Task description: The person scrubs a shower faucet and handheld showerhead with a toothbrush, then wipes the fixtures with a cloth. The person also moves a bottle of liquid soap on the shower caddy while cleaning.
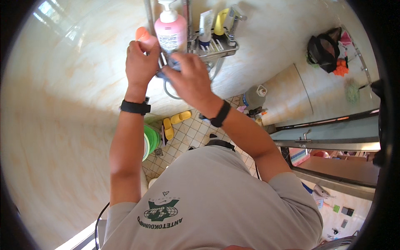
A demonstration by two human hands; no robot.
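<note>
My left hand (142, 61) is raised at the wall rack, its fingers closed around a pinkish item with an orange top (142, 34), left of a large pink pump bottle (171, 32). My right hand (189, 76), slightly blurred, is just below that bottle, near a dark bluish item (175, 64) partly hidden behind its fingers; whether it touches this item is unclear. To the right, a metal wire shelf (218, 53) carries a white tube (205, 28), a yellow tube (221, 22) and a clear container (234, 23).
Yellow slippers (180, 117) and green basins (151, 139) are on the tiled floor (187, 134). A large plastic jug (254, 97) stands by the wall. A black mesh bag (323, 51) hangs at the right, above a door with a metal handle (304, 139).
</note>
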